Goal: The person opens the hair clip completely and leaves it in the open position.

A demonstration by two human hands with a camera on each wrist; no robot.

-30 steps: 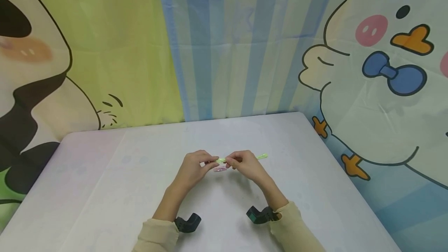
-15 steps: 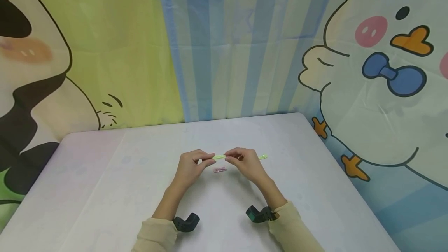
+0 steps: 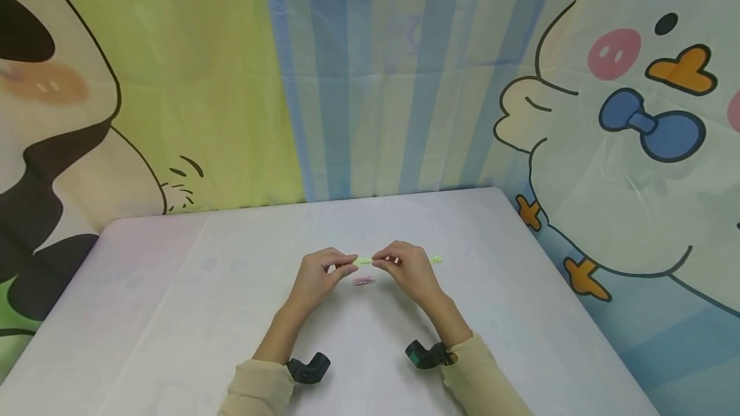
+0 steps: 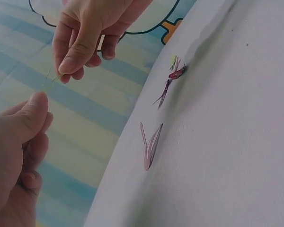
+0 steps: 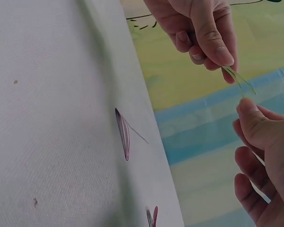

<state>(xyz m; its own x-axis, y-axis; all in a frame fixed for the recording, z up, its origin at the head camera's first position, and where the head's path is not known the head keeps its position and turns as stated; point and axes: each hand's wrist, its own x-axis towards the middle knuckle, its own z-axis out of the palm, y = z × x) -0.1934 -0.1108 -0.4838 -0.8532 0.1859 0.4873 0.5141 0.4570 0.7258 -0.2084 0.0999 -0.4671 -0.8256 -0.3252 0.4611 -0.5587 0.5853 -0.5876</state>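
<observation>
My left hand [image 3: 318, 275] pinches one end of a slim green hair clip [image 5: 233, 73] between thumb and fingers. At the clip's other end, the thumb and fingertips of my right hand [image 3: 407, 268] pinch one of its thin legs. In the wrist views the legs are spread apart, and the clip is held up off the table. Below the hands a pink hair clip [image 3: 363, 281] lies on the table; the left wrist view shows this pink clip [image 4: 149, 149] spread in a V.
Just right of my right hand lies another green clip [image 3: 436, 260]. Beside it, a dark pink clip [image 4: 171, 78] shows in the left wrist view. The white tabletop [image 3: 231, 313] ends at a cartoon-printed curtain [image 3: 370, 82] behind.
Both hands have shifted slightly away from me, uncovering more of the pink clip. Their fingertips stand a little farther apart, and more of the held green clip shows between them.
</observation>
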